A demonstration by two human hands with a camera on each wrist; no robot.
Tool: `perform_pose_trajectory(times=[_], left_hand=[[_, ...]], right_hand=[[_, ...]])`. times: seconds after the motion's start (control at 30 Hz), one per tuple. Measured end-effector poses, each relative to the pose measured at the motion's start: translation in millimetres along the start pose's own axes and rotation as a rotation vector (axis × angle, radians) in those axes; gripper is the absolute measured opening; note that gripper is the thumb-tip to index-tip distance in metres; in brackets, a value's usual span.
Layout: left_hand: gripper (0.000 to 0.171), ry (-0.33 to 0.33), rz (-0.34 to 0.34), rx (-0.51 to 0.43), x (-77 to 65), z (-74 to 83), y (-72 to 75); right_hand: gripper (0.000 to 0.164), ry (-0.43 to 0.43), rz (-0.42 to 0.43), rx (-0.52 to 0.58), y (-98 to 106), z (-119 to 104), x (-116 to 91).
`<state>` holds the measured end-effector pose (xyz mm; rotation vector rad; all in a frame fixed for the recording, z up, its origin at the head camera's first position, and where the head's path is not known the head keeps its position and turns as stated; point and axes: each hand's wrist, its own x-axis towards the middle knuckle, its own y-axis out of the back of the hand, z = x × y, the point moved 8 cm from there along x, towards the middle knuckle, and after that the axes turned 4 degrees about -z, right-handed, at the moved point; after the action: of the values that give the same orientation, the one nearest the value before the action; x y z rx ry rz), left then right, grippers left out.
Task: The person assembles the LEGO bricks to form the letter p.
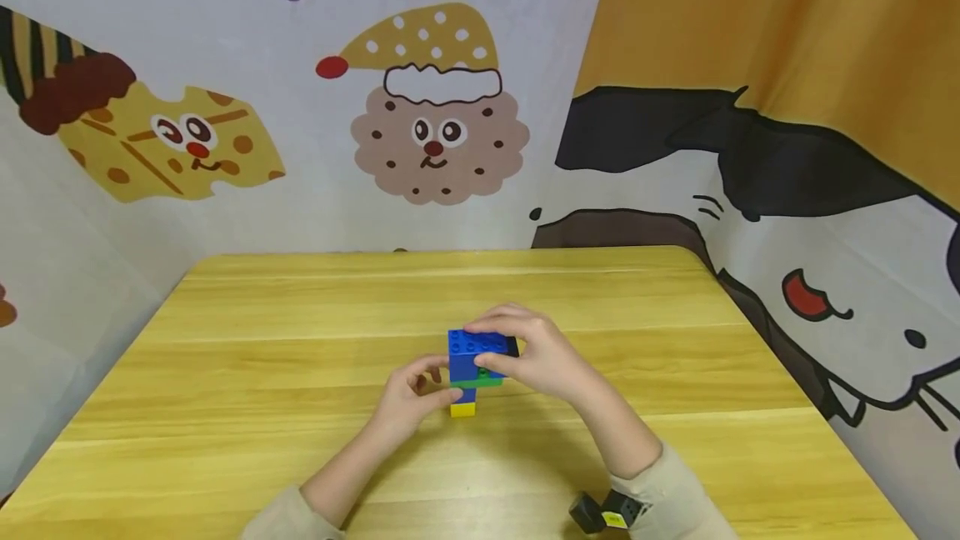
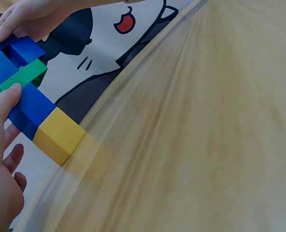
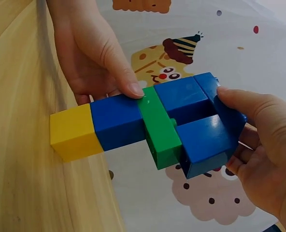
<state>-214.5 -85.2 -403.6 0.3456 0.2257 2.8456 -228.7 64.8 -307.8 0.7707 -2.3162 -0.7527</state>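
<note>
A stack of toy building bricks stands upright at the middle of the table, between the two hands. Its bottom is a yellow brick [image 3: 75,135], with a small blue brick [image 3: 116,123] over it and a flat green brick [image 3: 158,130] above. Two blue bricks sit side by side on the green one with a gap between, bridged by a long studded blue brick [image 1: 465,344]. My left hand [image 1: 408,402] pinches the lower part, its thumb near the green-blue seam. My right hand [image 1: 543,357] grips the top blue brick, thumb in front, fingers partly hidden behind.
The wooden table [image 1: 300,315] spreads around the stack, with its far edge against a cartoon-printed cloth [image 1: 315,215]. A small black device [image 1: 588,515] with a yellow label shows beside the right sleeve [image 1: 675,490].
</note>
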Motion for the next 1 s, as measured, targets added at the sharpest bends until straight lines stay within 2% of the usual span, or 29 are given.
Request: perform_pose_trajectory(times=[0.13,0.3,0.53,0.67,0.9,1.0], left_hand=[[0.032,-0.01,0.005,-0.005,-1.5,7.3,0.0],[0.033,0.001,0.007,0.008,-1.3,5.0,0.4],[0.037,0.033,0.04,0.031,3.7,-30.0,3.0],[0.037,0.03,0.044,0.036,4.3,-30.6,2.5],[0.035,0.003,0.038,0.009,3.2,-29.4,1.3],[0.034,-0.008,0.039,-0.004,2.3,-28.9,1.2]], right_hand=[[0.034,0.03,0.031,-0.003,3,2,-3],[0.037,0.068,0.079,-0.007,9,8,-11],[0.04,0.09,0.112,-0.003,12,20,-22],[0.043,0.09,0.144,-0.008,14,24,-28],[0.042,0.16,0.192,0.017,21,3,-35],[0.041,0.163,0.196,0.032,21,-2,-36]])
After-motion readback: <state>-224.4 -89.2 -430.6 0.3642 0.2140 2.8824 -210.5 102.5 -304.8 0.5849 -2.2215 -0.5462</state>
